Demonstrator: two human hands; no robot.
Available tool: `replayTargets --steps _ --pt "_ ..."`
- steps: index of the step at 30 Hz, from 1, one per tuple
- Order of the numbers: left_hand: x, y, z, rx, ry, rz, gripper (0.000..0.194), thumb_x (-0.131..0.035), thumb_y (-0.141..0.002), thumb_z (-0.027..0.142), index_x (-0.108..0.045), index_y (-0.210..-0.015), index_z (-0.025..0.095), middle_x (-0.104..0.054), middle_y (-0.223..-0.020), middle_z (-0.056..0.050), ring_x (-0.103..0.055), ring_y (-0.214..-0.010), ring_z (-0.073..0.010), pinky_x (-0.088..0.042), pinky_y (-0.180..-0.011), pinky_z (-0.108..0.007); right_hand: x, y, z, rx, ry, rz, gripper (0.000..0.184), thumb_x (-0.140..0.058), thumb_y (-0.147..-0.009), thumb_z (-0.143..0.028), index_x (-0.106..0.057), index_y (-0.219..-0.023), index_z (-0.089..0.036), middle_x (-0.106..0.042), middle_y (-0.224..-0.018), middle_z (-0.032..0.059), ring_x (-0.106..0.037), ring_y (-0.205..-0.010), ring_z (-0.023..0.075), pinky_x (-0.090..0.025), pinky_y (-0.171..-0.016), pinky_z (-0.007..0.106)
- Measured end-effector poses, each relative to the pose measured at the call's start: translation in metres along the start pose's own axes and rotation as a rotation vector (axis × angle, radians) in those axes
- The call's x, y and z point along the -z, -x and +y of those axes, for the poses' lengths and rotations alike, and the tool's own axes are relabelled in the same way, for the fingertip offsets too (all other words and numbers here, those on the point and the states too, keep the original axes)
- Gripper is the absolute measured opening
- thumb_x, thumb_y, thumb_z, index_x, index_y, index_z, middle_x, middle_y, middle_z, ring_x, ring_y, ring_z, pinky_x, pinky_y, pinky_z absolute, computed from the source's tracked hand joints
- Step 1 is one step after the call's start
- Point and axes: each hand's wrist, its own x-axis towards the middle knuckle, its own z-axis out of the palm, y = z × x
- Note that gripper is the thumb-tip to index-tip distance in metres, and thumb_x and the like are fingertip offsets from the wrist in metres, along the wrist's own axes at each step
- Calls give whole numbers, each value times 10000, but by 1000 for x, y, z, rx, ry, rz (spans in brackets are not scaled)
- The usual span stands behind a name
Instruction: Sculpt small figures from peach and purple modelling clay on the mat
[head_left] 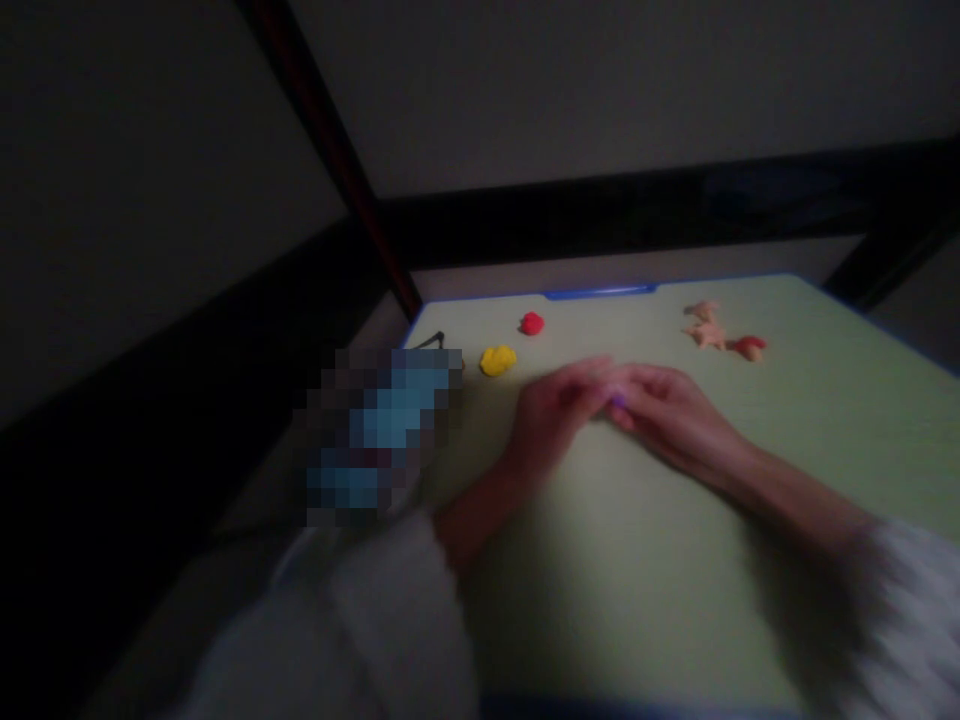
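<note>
Dark post: reddish-black, leaning, runs down to the table's far left corner.
Blue item: at the left edge of the table; pixelated, identity cannot be told.
Left sleeve: pale, ends above the wrist.
Yellow lump: flattish, uneven, on the tabletop, near the left hand.
Red lump: small, roundish; just beyond the yellow one, a little to its right, the two apart.
Left hand: fingers drawn together, narrow, tips meeting the right fingertips; blurred, cannot tell whether it grips anything.
Purple piece: tiny, mostly hidden, where the two hands meet.
Right hand: thumb and fingers pinched on the purple piece.
Beige pieces: spiky outline, far right part of the tabletop, beyond the right hand.
Red-and-beige piece: just right of the beige ones.
Right sleeve: pale, fluffy.
</note>
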Motion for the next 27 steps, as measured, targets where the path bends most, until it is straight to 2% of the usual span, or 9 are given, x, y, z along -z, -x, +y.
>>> replayTargets --steps 3,6,9,13,17,20,22,24,27 --pt "1 2 3 -78 -168 -46 227 -617 -748 318 -720 -914 204 -582 -689 1 -472 -594 -84 -363 -572 -236 -1 1 3 -31 -139 24 167 -770 -662 -267 -637 -668 -166 -616 -574 -41 -518 -525 33 -409 -505 121" --pt "1 2 4 -122 -260 -47 198 -618 -746 322 -735 -852 202 -540 -627 7 -482 -611 -95 -365 -571 -236 -2 3 2 -112 -195 67 188 -798 -617 -275 -656 -647 -156 -640 -596 -36 -558 -541 22 -463 -559 99" --pt "2 1 1 -129 -281 -18 169 -642 -723 322 -736 -782 195 -512 -603 12 -473 -595 -94 -358 -558 -239 -4 5 0 -170 -211 70 197 -801 -606 -302 -680 -652 -153 -655 -610 -28 -596 -574 30 -501 -630 102" --pt "2 1 -2 -107 -208 -27 170 -613 -744 317 -727 -793 201 -501 -600 16 -441 -587 -93 -339 -555 -242 -5 5 -1 -114 -160 66 176 -789 -627 -291 -719 -725 -163 -689 -657 -3 -627 -624 56 -516 -693 132" --pt "-2 1 0 71 102 -14 311 -533 -788 425 -687 -765 157 -449 -567 25 -388 -526 -77 -312 -526 -239 -2 3 0 7 -76 87 192 -775 -642 -257 -730 -808 -172 -719 -740 30 -646 -666 103 -531 -690 219" --pt "-4 0 5 214 370 43 332 -484 -819 427 -654 -873 147 -473 -588 26 -423 -523 -75 -333 -531 -228 1 0 0 66 19 214 175 -774 -636 -249 -726 -790 -181 -723 -727 28 -650 -646 122 -529 -636 252" --pt "-6 -1 9 309 472 72 324 -438 -856 390 -634 -920 140 -526 -627 10 -473 -552 -80 -374 -568 -223 3 0 -2 124 96 311 152 -789 -609 -251 -720 -730 -188 -714 -662 13 -644 -604 127 -525 -610 261" --pt "-9 -1 12 417 547 83 357 -359 -897 361 -628 -905 127 -599 -720 -31 -550 -654 -98 -427 -669 -232 3 1 -4 186 228 359 138 -795 -598 -257 -710 -688 -196 -706 -628 6 -634 -574 133 -523 -600 276" --pt "-14 2 17 531 658 50 417 -289 -916 377 -625 -915 129 -648 -981 -98 -591 -974 -149 -415 -900 -255 4 5 -7 361 572 349 114 -770 -637 -283 -707 -683 -200 -706 -651 24 -624 -593 158 -518 -613 315"
